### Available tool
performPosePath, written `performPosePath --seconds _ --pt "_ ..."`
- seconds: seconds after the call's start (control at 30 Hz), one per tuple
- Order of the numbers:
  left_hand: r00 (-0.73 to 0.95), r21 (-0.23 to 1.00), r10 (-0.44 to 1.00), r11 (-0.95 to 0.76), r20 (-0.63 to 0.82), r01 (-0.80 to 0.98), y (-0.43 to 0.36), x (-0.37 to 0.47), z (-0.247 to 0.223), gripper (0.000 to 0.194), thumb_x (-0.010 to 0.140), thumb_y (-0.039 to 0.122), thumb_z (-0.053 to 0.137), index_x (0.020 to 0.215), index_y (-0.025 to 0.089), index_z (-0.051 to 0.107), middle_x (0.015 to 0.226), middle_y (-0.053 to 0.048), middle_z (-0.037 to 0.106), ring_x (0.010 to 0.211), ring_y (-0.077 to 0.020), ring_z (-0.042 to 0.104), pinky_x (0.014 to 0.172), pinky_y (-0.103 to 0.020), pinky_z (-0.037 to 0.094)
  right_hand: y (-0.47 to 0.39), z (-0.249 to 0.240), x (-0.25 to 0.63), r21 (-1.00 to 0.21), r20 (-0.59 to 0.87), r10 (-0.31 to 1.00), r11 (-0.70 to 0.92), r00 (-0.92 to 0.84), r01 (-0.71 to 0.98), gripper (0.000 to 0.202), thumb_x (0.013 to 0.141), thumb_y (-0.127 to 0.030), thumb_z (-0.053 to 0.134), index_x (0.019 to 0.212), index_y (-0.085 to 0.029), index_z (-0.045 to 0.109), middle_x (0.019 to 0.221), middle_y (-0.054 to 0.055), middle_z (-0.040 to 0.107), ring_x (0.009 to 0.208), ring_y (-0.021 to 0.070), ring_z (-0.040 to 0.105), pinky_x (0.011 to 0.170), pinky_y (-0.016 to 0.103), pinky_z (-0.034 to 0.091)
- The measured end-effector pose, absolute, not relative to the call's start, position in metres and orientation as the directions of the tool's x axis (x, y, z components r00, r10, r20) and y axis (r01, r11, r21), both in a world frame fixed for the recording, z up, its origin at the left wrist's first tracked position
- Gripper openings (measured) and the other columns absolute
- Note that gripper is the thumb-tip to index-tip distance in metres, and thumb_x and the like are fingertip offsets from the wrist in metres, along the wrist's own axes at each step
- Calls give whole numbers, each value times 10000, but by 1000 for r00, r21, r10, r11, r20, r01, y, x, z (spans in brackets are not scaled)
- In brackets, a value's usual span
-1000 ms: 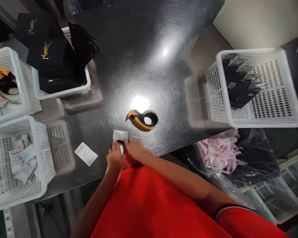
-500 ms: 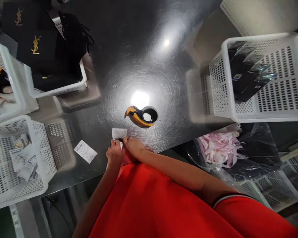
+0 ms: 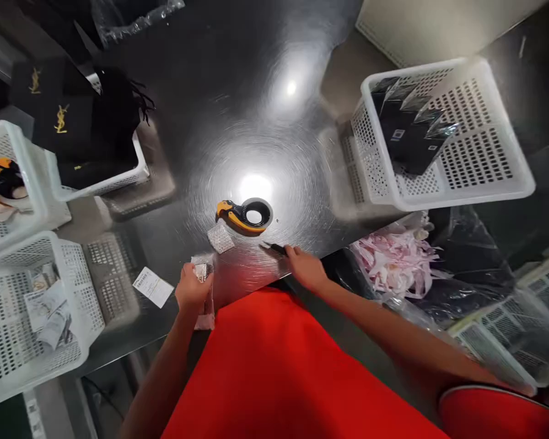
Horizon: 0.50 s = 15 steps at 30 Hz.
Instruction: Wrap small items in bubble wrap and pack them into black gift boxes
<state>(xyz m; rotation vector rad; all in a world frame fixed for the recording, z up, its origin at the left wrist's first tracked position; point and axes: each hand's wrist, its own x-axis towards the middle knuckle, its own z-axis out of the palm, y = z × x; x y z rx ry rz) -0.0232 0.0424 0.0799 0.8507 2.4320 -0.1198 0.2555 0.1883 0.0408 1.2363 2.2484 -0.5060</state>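
Observation:
My left hand [image 3: 191, 288] is closed around a clear bubble-wrap packet [image 3: 204, 319] at the table's front edge. Something small and patterned shows inside it, too unclear to name. Farther right, my right hand [image 3: 305, 268] grips a small knife [image 3: 278, 249] by its black handle, its pale tip pointing left over the table. A loose square of bubble wrap [image 3: 220, 237] lies between the hands, a little beyond them. Just past it rests an orange and black tape cutter [image 3: 247, 228] with a ring-shaped roll. A white printed label [image 3: 153, 286] lies flat left of my left hand.
White baskets stand at left, one with papers [image 3: 50, 314], another with black boxes [image 3: 73, 128]. A basket [image 3: 498, 152] at right holds black packs in clear film. Pink and white scraps [image 3: 393, 262] fill a bag below the table edge.
My hands have moved apart, the left one leftward with the packet and the right one rightward. A knife now shows in my right hand. The bubble-wrap square now lies loose near the tape cutter.

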Motion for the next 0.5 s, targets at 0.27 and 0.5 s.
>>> performPosePath --seconds 0.27,0.5 --pt "-622 301 695 718 -361 627 21 -8 114 471 832 436 641 1222 223 483 1258 -122 653 1141 -286 640 863 -362 515 212 44 234 -465 -211 956 87 -206 881 548 937 -280 431 1417 -17 428 1392 284 507 1267 346 493 1010 498 439" --pt "-406 424 902 428 -146 798 26 13 125 317 826 380 667 1090 238 565 1435 -124 554 1234 -277 583 972 -396 520 160 100 130 -908 -416 538 -292 -733 301 331 830 -478 616 907 -161 676 865 31 685 815 167 617 715 266 500"
